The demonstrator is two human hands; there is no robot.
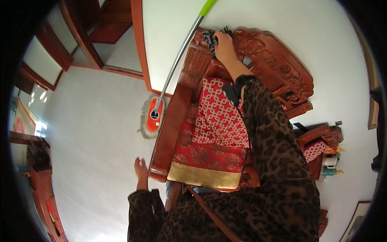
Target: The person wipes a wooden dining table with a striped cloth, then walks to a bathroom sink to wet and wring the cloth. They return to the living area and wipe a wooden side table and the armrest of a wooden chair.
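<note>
My right hand (pixel 224 45) presses a black-and-grey striped cloth (pixel 209 37) to the top back corner of a carved wooden armchair (pixel 171 121), where the arm meets the carved backrest (pixel 273 63). Its fingers are bent over the cloth, which partly hides the wood. My left hand (pixel 141 169) hangs free just outside the front end of the armrest, fingers slightly apart and holding nothing. On the seat lies a red seat cushion (pixel 199 154) with round motifs and a gold band. A red-and-white patterned pillow (pixel 219 118) leans against the chair's back, below my right forearm.
A mop with a grey fringed head and orange plate (pixel 152 121) stands beside the armrest, its metal handle (pixel 181 51) against the wall. A doorway (pixel 116 51) opens at upper left. To the right is another carved seat (pixel 316 139) near a white mug (pixel 330 162). A wooden cabinet (pixel 45 193) stands far left.
</note>
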